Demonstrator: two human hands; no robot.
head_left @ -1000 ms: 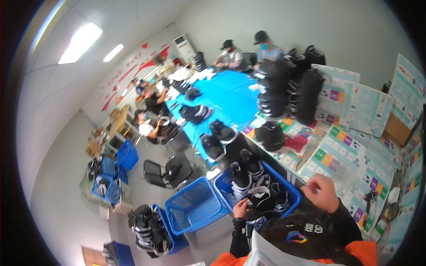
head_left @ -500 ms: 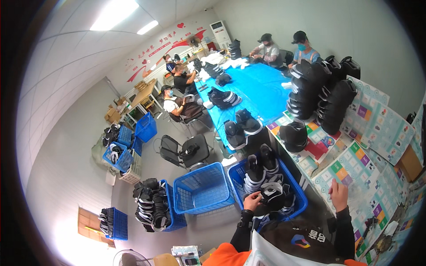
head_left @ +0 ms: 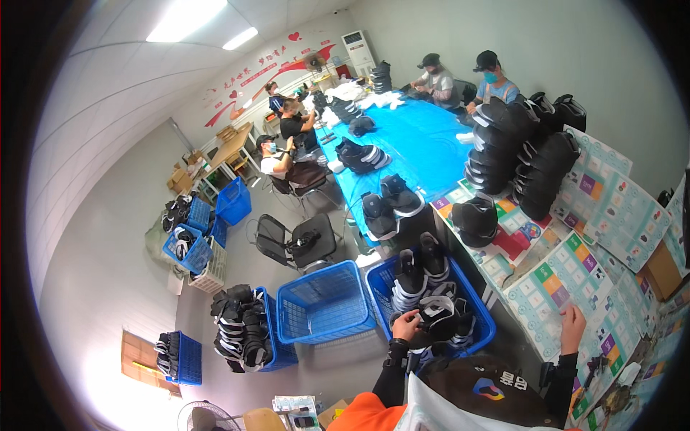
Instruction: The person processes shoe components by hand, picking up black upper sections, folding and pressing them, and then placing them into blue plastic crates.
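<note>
My left hand (head_left: pixel 406 325) is closed at the near-left edge of a black cap (head_left: pixel 437 320) with a pale inner band. That cap lies over the near part of a blue plastic basket (head_left: pixel 491 332), where more black caps with grey-white edges stand stacked. Off to the right, my right hand (head_left: pixel 573 329) is raised over the table covered with printed sheets. Its fingers look drawn together; whatever they pinch is too small to make out. A dark apron (head_left: pixel 460 384) with a printed emblem covers my lap below both hands.
A second blue basket (head_left: pixel 287 305) stands left of the cap basket, beside a crate of stacked caps (head_left: pixel 241 327). Tall cap stacks (head_left: pixel 539 172) rise on the right table. Several people sit around the blue-covered table (head_left: pixel 424 147). A black chair (head_left: pixel 313 241) stands nearby.
My right hand has moved right and down, farther from the cap. My left hand stays at the cap. A seated person on the left has raised a hand.
</note>
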